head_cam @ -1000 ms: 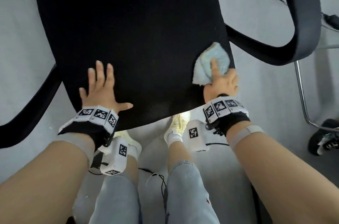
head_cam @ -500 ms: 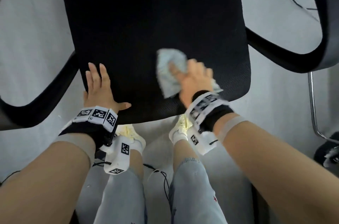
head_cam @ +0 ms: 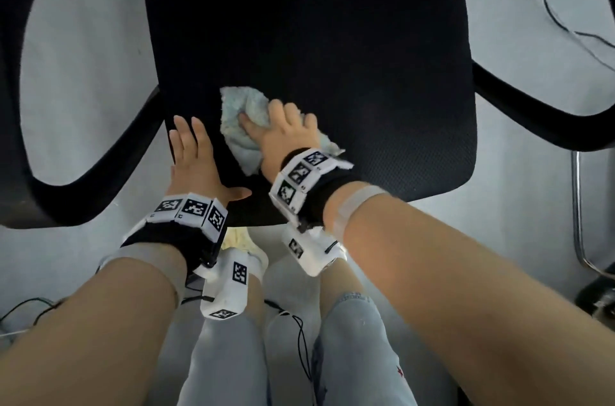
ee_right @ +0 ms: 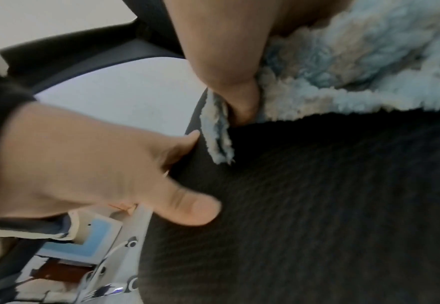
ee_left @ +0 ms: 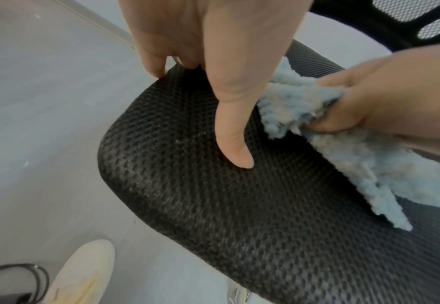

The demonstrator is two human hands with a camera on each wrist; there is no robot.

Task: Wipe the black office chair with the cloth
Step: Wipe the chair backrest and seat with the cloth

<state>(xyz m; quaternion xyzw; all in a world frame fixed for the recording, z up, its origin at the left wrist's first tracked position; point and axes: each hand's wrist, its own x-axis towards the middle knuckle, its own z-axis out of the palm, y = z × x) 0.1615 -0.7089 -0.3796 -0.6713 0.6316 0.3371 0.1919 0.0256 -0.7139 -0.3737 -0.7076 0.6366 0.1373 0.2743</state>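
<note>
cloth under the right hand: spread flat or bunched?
Bunched. The cloth is crumpled in folds under the right hand, whose fingers curl into it on the chair seat; loose ends stick out either side.

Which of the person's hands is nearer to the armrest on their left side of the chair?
Left. The left hand lies flat on the seat's left edge, just beside that armrest; the right hand holds the cloth further in on the seat.

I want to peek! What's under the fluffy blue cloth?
The black mesh chair seat lies under the cloth. The right hand presses on top, so the covered patch is hidden.
</note>
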